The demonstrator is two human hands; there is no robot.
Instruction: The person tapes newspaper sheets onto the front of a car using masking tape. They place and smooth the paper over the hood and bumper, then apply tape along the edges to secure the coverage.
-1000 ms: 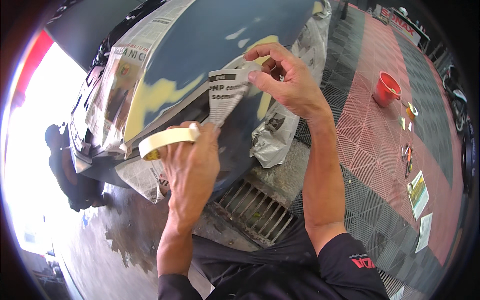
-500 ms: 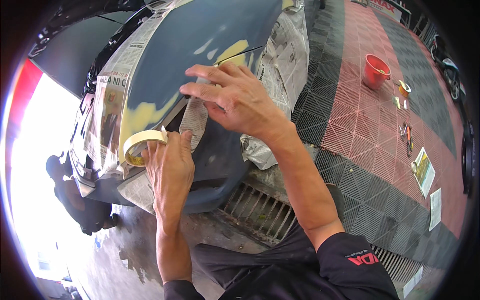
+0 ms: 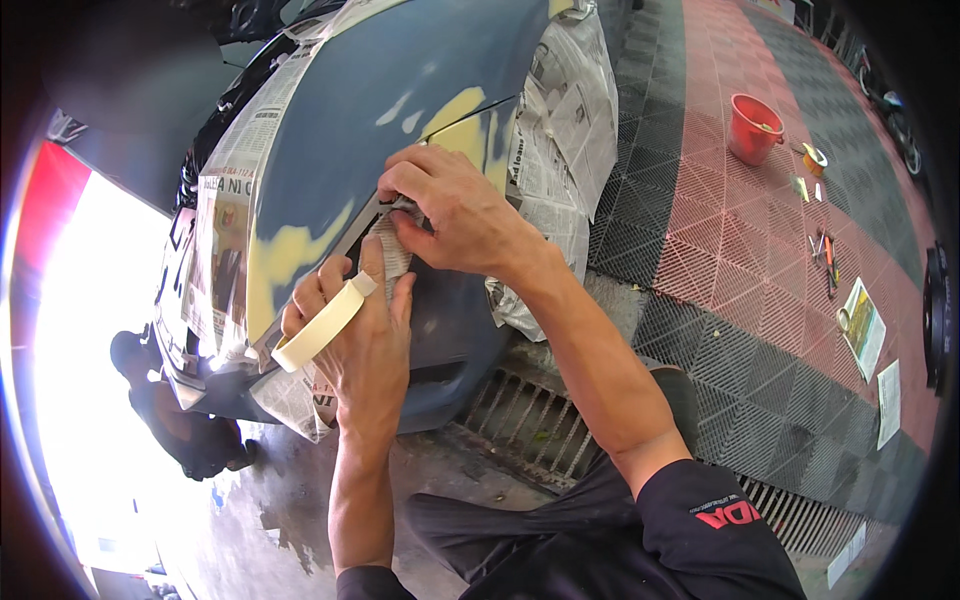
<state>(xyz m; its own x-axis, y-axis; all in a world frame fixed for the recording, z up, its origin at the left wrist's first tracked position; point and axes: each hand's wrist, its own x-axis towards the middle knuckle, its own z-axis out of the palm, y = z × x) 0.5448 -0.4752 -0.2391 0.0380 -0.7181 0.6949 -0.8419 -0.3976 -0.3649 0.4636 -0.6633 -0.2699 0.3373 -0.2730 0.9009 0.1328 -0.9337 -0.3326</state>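
A grey car body panel [image 3: 335, 120] with yellow filler patches lies before me. My left hand [image 3: 365, 345] carries a roll of cream masking tape [image 3: 325, 325], its ring hooked over the fingers. That hand's fingertips also touch a small folded piece of newspaper [image 3: 396, 258] along a dark gap in the panel. Close above it, my right hand [image 3: 465, 215] is closed on the paper's upper end, thumb and fingers bent together at the gap's edge. What lies under these fingers is partly hidden.
Newspaper sheets [image 3: 565, 130] mask the car on both sides. On the tiled floor at right are a red bucket [image 3: 754, 130], a tape roll [image 3: 815, 160], several hand tools [image 3: 828, 262] and papers [image 3: 865, 330]. A person [image 3: 180, 415] crouches at left. A metal grate [image 3: 530, 425] lies below the car.
My left hand has moved up and right towards the right hand, and the tape roll has turned. My right hand's outstretched fingers have curled down onto the paper.
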